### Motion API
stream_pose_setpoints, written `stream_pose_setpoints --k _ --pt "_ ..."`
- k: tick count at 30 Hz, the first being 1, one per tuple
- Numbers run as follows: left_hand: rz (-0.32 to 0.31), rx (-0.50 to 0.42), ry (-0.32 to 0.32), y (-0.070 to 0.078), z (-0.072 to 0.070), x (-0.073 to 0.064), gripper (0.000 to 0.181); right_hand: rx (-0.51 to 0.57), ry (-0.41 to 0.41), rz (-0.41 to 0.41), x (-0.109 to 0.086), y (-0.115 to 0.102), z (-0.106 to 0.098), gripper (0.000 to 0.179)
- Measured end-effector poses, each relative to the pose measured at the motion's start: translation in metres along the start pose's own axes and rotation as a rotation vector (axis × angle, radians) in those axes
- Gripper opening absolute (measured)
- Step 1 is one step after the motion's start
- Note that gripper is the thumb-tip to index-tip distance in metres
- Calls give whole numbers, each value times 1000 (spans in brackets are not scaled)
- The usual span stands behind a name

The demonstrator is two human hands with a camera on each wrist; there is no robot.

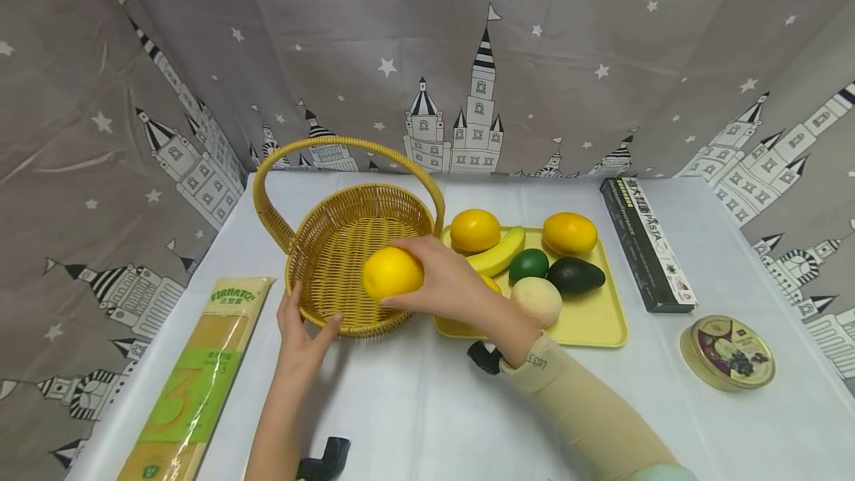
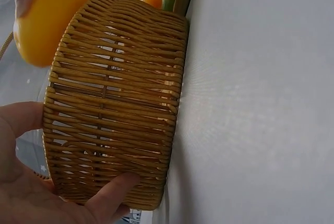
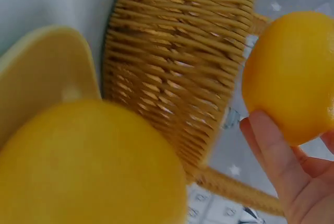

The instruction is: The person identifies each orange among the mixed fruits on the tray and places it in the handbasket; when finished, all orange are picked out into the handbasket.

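My right hand [image 1: 441, 280] holds a round yellow fruit [image 1: 392, 274] between thumb and fingers, above the right part of a wicker basket [image 1: 310, 280]. In the right wrist view the held fruit [image 3: 292, 78] appears beside the basket's woven wall [image 3: 172, 67], fingertips against its skin. My left hand [image 1: 299, 340] holds the basket at its near left side. The left wrist view has the thumb at the rim and a finger [image 2: 112, 195] lying along the outer weave [image 2: 115, 98]. The basket's handle [image 1: 347, 142] stands up, and its visible woven floor is bare.
Right of the basket, a yellow tray [image 1: 588, 325] bears a banana [image 1: 501, 252], an avocado [image 1: 576, 275], a peach [image 1: 536, 301] and several other fruits. Further right are a black pasta box [image 1: 648, 243] and a round tin [image 1: 728, 353]. A pasta packet [image 1: 200, 377] lies at left.
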State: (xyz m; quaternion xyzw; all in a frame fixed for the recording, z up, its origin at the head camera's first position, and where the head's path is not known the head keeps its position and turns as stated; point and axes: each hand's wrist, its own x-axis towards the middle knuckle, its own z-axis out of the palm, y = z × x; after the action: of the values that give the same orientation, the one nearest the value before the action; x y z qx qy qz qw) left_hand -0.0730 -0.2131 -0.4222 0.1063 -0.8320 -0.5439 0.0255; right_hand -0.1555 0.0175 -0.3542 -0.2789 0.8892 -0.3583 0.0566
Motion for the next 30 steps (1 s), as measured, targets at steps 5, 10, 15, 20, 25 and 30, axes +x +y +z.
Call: stream_pose_setpoints --k 5,10,15,20,25,30 --pt "-7 1 -2 -2 1 2 86 -58 -59 -10 18 0 15 81" --pt "-7 -12 -5 -3 2 3 87 -120 -138 17 31 -2 30 79" --pt "-12 -24 -8 -3 3 2 88 -132 -196 34 39 -1 44 77" --pt "-5 -27 -3 -4 2 1 88 -183 -229 31 42 -1 52 75" --pt "-3 -35 0 -4 1 1 89 -230 -244 30 43 -2 56 76" --pt "-8 -32 2 -5 0 1 89 -248 -246 25 43 -3 57 77"
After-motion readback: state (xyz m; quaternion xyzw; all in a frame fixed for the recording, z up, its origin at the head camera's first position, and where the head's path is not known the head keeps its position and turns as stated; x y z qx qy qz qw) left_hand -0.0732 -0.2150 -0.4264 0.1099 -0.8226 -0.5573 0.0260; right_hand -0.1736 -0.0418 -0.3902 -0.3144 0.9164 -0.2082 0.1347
